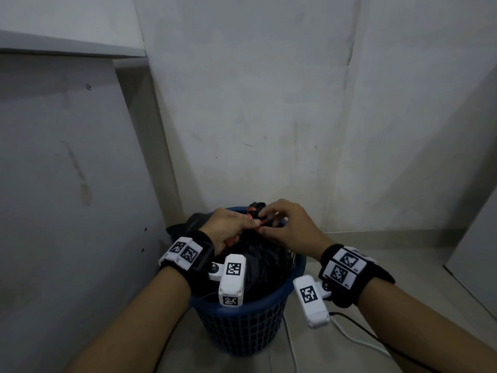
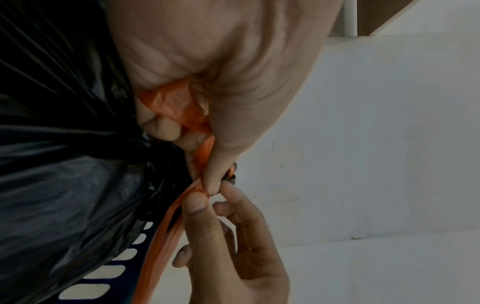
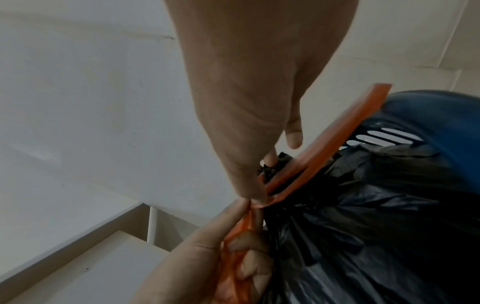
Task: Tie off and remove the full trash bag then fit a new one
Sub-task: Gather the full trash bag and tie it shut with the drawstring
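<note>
Right at the gathered neck of the black trash bag (image 1: 258, 254), both hands work the orange drawstring (image 3: 324, 144). From the left wrist camera, the left hand (image 2: 233, 86) has its fingers curled round a bunched length of the orange tape, with thumb and forefinger pinching it where it leaves the fist. The right hand (image 3: 246, 98) meets it tip to tip (the two thumbs nearly touch), pinching the same tape at the puckered black knot of plastic (image 1: 256, 207); its other fingers are loosely bent and off the bag. One flat loop of the drawstring stands up stiffly past the right fingers, toward the bin's rim.

Below the hands, the bag bulges, glossy and creased, and sits inside a dark blue slotted plastic bin (image 1: 242, 327), its top rising above the rim. The bin stands on a pale floor in a corner of white walls (image 1: 269, 103), a white panel (image 1: 67, 184) to the left. White and black cables (image 1: 349, 335) trail on the floor beside the bin.
</note>
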